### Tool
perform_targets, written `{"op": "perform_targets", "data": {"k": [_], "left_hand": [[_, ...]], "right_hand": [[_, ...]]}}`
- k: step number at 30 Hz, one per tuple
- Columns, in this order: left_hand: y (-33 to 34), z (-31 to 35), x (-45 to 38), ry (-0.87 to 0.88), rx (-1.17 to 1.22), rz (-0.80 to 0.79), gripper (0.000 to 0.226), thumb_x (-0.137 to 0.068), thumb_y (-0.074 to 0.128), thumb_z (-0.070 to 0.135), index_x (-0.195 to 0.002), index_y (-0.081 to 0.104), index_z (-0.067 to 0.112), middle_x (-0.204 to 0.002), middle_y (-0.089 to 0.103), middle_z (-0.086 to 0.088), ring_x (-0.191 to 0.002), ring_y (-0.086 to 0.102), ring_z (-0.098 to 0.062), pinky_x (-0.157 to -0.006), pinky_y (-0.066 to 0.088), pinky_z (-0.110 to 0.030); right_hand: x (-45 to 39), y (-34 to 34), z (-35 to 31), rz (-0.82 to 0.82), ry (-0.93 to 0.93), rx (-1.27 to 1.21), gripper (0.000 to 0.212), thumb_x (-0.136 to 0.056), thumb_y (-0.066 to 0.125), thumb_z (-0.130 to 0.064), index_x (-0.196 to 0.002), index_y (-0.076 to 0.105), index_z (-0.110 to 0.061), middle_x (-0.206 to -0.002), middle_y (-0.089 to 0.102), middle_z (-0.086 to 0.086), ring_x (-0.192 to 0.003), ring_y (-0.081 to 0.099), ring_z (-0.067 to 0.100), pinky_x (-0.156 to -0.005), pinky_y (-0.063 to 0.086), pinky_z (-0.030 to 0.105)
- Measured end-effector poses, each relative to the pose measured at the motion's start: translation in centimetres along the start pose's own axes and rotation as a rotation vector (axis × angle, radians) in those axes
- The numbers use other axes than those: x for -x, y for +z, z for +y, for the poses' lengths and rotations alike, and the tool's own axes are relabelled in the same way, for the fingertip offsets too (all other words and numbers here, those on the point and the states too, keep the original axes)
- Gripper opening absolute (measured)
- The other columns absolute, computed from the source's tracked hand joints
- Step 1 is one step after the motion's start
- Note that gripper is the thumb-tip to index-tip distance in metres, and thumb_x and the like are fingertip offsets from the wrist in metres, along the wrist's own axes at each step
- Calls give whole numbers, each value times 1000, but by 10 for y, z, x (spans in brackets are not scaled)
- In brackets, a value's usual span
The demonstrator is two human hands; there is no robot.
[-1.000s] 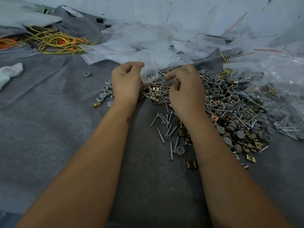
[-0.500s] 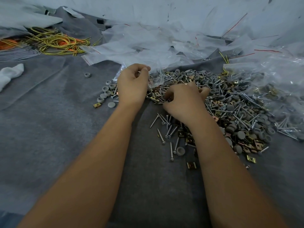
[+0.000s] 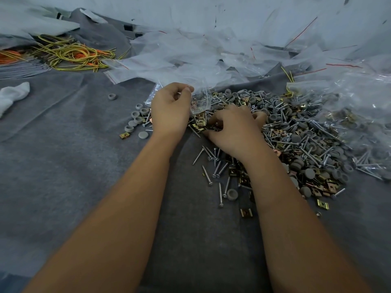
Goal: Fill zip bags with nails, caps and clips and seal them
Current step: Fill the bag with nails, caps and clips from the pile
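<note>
A big heap of silver nails, grey caps and brass clips [image 3: 300,144] covers the grey cloth right of centre. My left hand [image 3: 170,111] pinches the top of a small clear zip bag [image 3: 200,103] that hangs over the heap's left edge with a few parts inside. My right hand [image 3: 234,130] lies palm down on the heap just right of the bag. Its fingers curl over brass clips [image 3: 198,124], and what they hold is hidden.
Several empty zip bags [image 3: 179,60] lie strewn at the back. Filled bags [image 3: 355,106] pile up at the right. Yellow and orange wires [image 3: 69,53] sit at the back left, with a white cloth [image 3: 12,96] at the left edge. Loose caps [image 3: 135,121] lie beside my left hand.
My right hand dropped from beside the bag's mouth down onto the heap and moved toward the clips. My left hand shifted slightly right, still holding the bag.
</note>
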State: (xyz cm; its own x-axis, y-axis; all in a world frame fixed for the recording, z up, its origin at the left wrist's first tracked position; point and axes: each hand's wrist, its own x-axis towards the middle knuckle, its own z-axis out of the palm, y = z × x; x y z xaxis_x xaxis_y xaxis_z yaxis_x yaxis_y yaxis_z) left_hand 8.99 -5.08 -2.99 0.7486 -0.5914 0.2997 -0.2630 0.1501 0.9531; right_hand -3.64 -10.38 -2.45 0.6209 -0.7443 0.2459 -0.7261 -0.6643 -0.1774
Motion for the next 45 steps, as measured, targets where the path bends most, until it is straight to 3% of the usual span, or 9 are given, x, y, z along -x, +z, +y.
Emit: {"op": "perform_targets", "data": {"k": [7, 12, 14, 18, 26, 33, 38, 42, 45], "left_hand": [[1, 0, 1, -8, 12, -2, 16, -94, 52, 8, -92, 68, 10, -52, 48, 6, -38, 38, 0, -42, 30, -14], [0, -2, 0, -4, 8, 3, 17, -94, 53, 9, -91, 69, 11, -48, 47, 11, -37, 37, 0, -41, 30, -14], [0, -2, 0, 7, -24, -4, 17, -94, 53, 11, -89, 69, 16, -49, 49, 11, -39, 37, 0, -43, 32, -17], [2, -3, 2, 89, -152, -79, 16, -89, 54, 22, -83, 68, 27, -59, 60, -1, -49, 46, -7, -55, 42, -30], [2, -1, 5, 137, -190, -114, 18, -86, 54, 25, -87, 72, 23, -70, 67, -12, -64, 60, -27, -65, 52, -41], [0, 0, 2, 7, -29, -24, 18, -93, 54, 13, -88, 70, 16, -49, 49, 10, -47, 42, -8, -54, 40, -26], [-1, 3, 0, -49, 66, 27, 20, -95, 51, 9, -95, 70, 8, -51, 45, 1, -48, 38, -11, -50, 32, -23], [-2, 3, -2, -73, 99, 52, 20, -95, 50, 8, -96, 70, 6, -53, 47, -2, -49, 41, -12, -54, 37, -24], [-2, 2, -3, -73, 109, 54, 20, -95, 50, 8, -96, 70, 6, -52, 48, 0, -47, 43, -10, -55, 40, -22]], "right_hand": [[1, 1, 0, 108, -38, 38, 14, -90, 57, -30, -94, 71, -33, -102, 62, -8, -109, 49, 22, -81, 14, 40], [2, -4, -1, 265, 16, -136, 8, -91, 55, -28, -88, 62, -25, -87, 63, -5, -89, 57, 21, -87, 34, 37], [4, -7, -2, 385, 36, -201, 8, -90, 53, -24, -85, 58, -20, -80, 59, -2, -78, 56, 22, -76, 46, 39], [6, -10, -4, 508, -13, -266, 10, -92, 55, -24, -94, 63, -18, -81, 58, 1, -74, 53, 21, -61, 36, 30], [1, -3, -7, 359, -121, -355, 28, -90, 65, -11, -118, 67, -9, -100, 63, 9, -96, 57, 24, -83, 44, 31], [2, -9, -4, 433, 42, -457, 17, -91, 53, -4, -101, 60, -16, -95, 58, -3, -88, 56, 15, -74, 48, 35], [3, -13, 0, 146, 76, -308, 19, -75, 53, -18, -88, 65, -24, -99, 60, -1, -101, 52, 24, -85, 45, 38], [3, -7, 0, -125, 53, -44, 28, -77, 55, -37, -105, 58, -32, -115, 49, 1, -119, 35, 28, -96, 28, 43], [3, -5, 0, -101, 21, -44, 26, -83, 59, -38, -108, 63, -35, -104, 45, -4, -119, 38, 30, -96, 29, 44]]}}
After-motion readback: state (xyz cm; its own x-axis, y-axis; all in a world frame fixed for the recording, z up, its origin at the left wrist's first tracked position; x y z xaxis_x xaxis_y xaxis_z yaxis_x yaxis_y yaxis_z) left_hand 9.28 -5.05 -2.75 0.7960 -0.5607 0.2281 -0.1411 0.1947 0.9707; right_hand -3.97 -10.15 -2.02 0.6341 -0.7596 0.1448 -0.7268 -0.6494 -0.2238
